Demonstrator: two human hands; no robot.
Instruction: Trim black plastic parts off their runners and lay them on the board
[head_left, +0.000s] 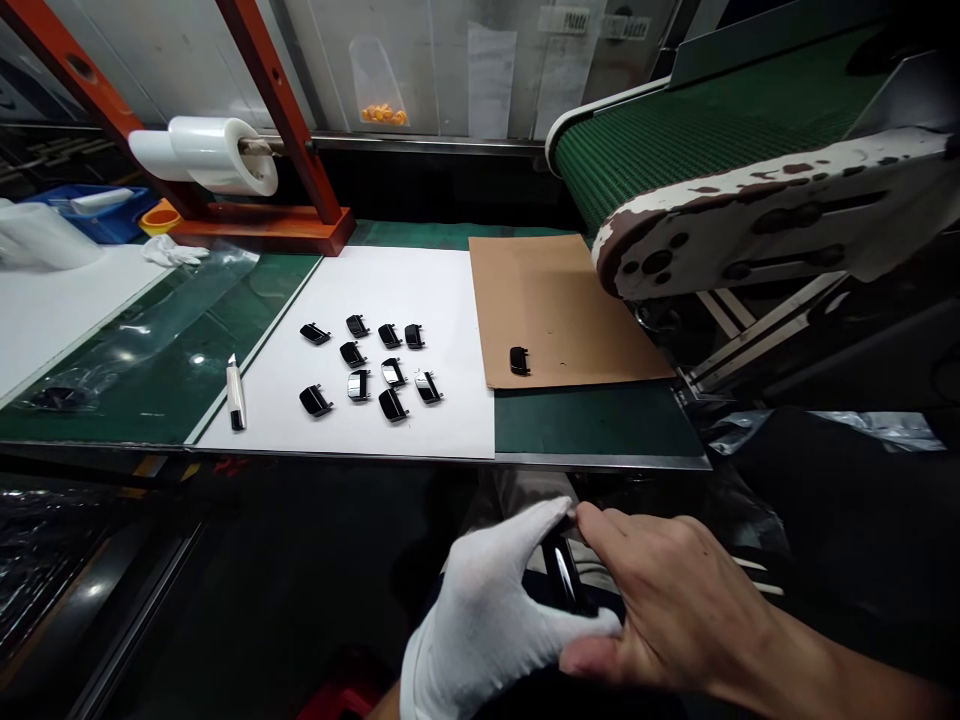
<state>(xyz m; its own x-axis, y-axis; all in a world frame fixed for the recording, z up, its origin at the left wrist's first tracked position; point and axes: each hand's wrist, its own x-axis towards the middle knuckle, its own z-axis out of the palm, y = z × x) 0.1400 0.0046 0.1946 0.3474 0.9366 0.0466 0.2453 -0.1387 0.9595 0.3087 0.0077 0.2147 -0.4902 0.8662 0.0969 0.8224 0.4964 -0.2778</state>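
Gloss on the black plastic part [562, 572] before the workbench [592, 425] is calling for edge-only handling, the gloved left hand [484, 590] pinching its ends, the bare right hand [686, 595] curving alongside, grip unclear.

Glossy black part [564, 577], seemingly tilted

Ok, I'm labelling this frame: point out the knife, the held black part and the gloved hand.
Knife [235, 394], head view: its pale handle.
Held black part [562, 574], head view: its glossy side.
Gloved left hand [486, 592], head view: its back.
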